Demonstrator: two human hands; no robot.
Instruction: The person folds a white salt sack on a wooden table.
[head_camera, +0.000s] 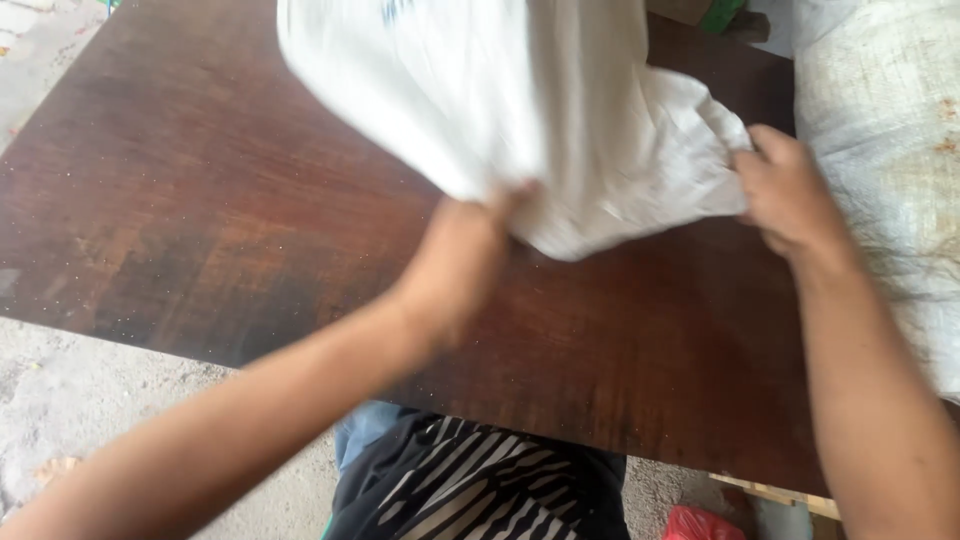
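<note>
A white woven sack (540, 110) hangs lifted above a dark brown wooden board (200, 200), blurred by motion. My left hand (462, 250) grips the sack's lower edge near the middle of the view. My right hand (785, 195) clutches the bunched corner of the same sack at the right. Both forearms reach in from the bottom of the view.
A second pale, stained sack (890, 160) lies along the board's right side. Grey concrete floor (90, 400) shows at the lower left. A striped black-and-white garment (480, 490) sits below the board's near edge, and a red object (700, 522) lies at the bottom.
</note>
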